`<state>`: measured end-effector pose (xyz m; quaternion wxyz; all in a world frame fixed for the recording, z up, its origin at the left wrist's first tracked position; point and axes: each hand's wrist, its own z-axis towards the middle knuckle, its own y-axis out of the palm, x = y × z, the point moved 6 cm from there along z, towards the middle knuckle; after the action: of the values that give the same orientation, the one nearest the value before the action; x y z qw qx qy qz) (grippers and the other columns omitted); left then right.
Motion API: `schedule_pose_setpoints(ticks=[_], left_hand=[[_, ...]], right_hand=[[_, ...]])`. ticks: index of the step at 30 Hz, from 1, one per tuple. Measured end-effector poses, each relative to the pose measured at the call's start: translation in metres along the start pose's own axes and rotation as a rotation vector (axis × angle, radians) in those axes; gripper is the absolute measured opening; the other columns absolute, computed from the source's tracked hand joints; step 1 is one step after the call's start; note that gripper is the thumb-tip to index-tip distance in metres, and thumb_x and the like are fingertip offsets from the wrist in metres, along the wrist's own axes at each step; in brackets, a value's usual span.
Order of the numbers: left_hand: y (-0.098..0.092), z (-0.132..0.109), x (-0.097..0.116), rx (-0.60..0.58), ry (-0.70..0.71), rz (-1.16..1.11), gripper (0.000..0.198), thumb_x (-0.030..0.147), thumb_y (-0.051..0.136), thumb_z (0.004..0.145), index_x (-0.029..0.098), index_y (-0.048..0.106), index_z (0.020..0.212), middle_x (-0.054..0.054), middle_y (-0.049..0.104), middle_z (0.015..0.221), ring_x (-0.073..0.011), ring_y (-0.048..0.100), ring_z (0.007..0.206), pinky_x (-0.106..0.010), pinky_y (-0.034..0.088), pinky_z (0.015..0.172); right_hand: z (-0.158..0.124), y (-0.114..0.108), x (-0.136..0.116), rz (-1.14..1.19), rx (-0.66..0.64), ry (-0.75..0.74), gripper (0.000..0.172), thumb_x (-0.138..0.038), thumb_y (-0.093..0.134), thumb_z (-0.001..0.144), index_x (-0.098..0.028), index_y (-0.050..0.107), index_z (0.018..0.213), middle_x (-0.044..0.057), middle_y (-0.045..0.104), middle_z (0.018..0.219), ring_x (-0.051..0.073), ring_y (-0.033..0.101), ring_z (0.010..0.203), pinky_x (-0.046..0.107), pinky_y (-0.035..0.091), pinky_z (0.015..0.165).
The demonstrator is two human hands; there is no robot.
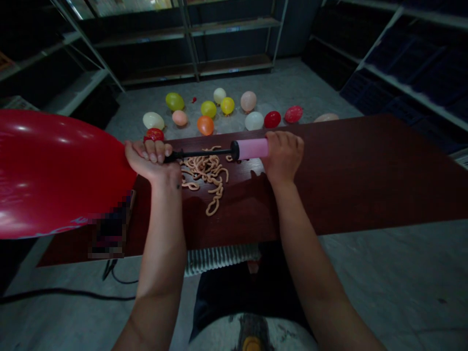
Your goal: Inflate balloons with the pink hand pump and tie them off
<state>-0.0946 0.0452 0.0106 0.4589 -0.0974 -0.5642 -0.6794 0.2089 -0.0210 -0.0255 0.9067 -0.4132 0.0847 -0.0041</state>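
Note:
A balloon pump with a pink barrel (pixel 252 148) and a black rod lies level between my hands above the table. My right hand (pixel 284 153) is wrapped around the barrel's right part. My left hand (pixel 151 158) is closed at the rod's black left end, right where a large inflated red balloon (pixel 58 170) narrows. The fingers hide the balloon's neck and how it meets the pump. Part of the rod shows between the barrel and my left hand. Under it, a pile of uninflated flesh-coloured long balloons (pixel 204 168) is spread on the dark red-brown table (pixel 365 170).
A blurred dark flat object (pixel 111 229) lies at the table's left, partly under the red balloon. Several small inflated balloons, including an orange balloon (pixel 205 125), rest on the floor beyond. Metal shelves (pixel 234 24) stand behind. A black cable (pixel 66 294) runs along the floor.

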Motion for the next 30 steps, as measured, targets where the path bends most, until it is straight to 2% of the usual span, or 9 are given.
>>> schedule_pose_setpoints(ticks=[3, 7, 11, 14, 19, 22, 26, 30], left_hand=[[0.001, 0.001, 0.007, 0.029, -0.001, -0.030, 0.046, 0.025, 0.017, 0.104, 0.017, 0.006, 0.060, 0.005, 0.006, 0.047, -0.0065, 0.012, 0.036, -0.030, 0.015, 0.046], [0.009, -0.003, 0.013, 0.047, -0.013, -0.060, 0.046, 0.023, 0.010, 0.105, 0.017, 0.005, 0.060, 0.005, 0.004, 0.047, -0.0056, 0.013, 0.034, -0.029, 0.012, 0.045], [0.010, -0.011, 0.007, 0.160, -0.059, -0.086, 0.048, 0.026, 0.019, 0.106, 0.017, 0.010, 0.059, 0.005, 0.008, 0.045, -0.0057, 0.012, 0.034, -0.026, 0.015, 0.042], [0.010, -0.017, -0.002, 0.230, -0.112, -0.063, 0.053, 0.034, 0.029, 0.107, 0.018, 0.016, 0.058, 0.007, 0.012, 0.043, -0.0059, 0.011, 0.034, -0.025, 0.018, 0.041], [0.024, -0.029, -0.016, 0.130, -0.121, -0.054, 0.057, 0.040, 0.035, 0.107, 0.020, 0.020, 0.055, 0.007, 0.015, 0.042, -0.0079, 0.012, 0.034, -0.027, 0.020, 0.040], [0.034, -0.038, -0.020, 0.123, -0.141, -0.040, 0.060, 0.043, 0.034, 0.107, 0.020, 0.018, 0.054, 0.007, 0.016, 0.041, -0.0080, 0.012, 0.034, -0.027, 0.018, 0.039], [0.040, -0.043, -0.019, 0.155, -0.181, -0.083, 0.060, 0.036, 0.028, 0.109, 0.020, 0.016, 0.053, 0.006, 0.015, 0.039, -0.0075, 0.012, 0.033, -0.027, 0.017, 0.039], [0.037, -0.038, -0.020, 0.167, -0.192, -0.098, 0.058, 0.033, 0.029, 0.109, 0.020, 0.017, 0.054, 0.006, 0.016, 0.039, -0.0076, 0.014, 0.032, -0.026, 0.018, 0.039]], right_hand=[[0.001, -0.003, 0.006, -0.012, 0.015, -0.001, 0.034, -0.017, 0.050, 0.091, -0.018, 0.062, 0.123, 0.016, 0.064, 0.117, 0.033, 0.052, 0.115, 0.054, 0.036, 0.100], [0.000, 0.000, 0.002, -0.037, -0.034, 0.002, 0.034, -0.019, 0.052, 0.090, -0.015, 0.061, 0.122, 0.016, 0.061, 0.114, 0.033, 0.052, 0.112, 0.055, 0.039, 0.098], [0.000, 0.001, -0.005, -0.037, -0.082, 0.014, 0.031, -0.020, 0.054, 0.087, -0.014, 0.062, 0.116, 0.016, 0.062, 0.107, 0.033, 0.053, 0.106, 0.053, 0.040, 0.095], [-0.002, -0.002, -0.020, -0.013, -0.115, -0.038, 0.028, -0.020, 0.056, 0.085, -0.015, 0.062, 0.113, 0.015, 0.064, 0.104, 0.032, 0.054, 0.102, 0.050, 0.039, 0.092], [-0.011, -0.004, -0.059, 0.059, -0.176, -0.194, 0.019, -0.023, 0.057, 0.086, -0.016, 0.062, 0.103, 0.014, 0.067, 0.097, 0.031, 0.057, 0.095, 0.043, 0.038, 0.084], [-0.017, 0.000, -0.074, 0.098, -0.217, -0.253, 0.018, -0.024, 0.060, 0.086, -0.014, 0.062, 0.100, 0.014, 0.068, 0.095, 0.030, 0.058, 0.092, 0.040, 0.036, 0.081], [-0.018, 0.004, -0.075, 0.100, -0.216, -0.243, 0.020, -0.027, 0.059, 0.088, -0.014, 0.062, 0.102, 0.014, 0.070, 0.096, 0.029, 0.058, 0.093, 0.039, 0.034, 0.081], [-0.014, 0.006, -0.068, 0.085, -0.186, -0.213, 0.021, -0.029, 0.058, 0.090, -0.016, 0.063, 0.106, 0.012, 0.070, 0.099, 0.030, 0.058, 0.096, 0.041, 0.034, 0.084]])
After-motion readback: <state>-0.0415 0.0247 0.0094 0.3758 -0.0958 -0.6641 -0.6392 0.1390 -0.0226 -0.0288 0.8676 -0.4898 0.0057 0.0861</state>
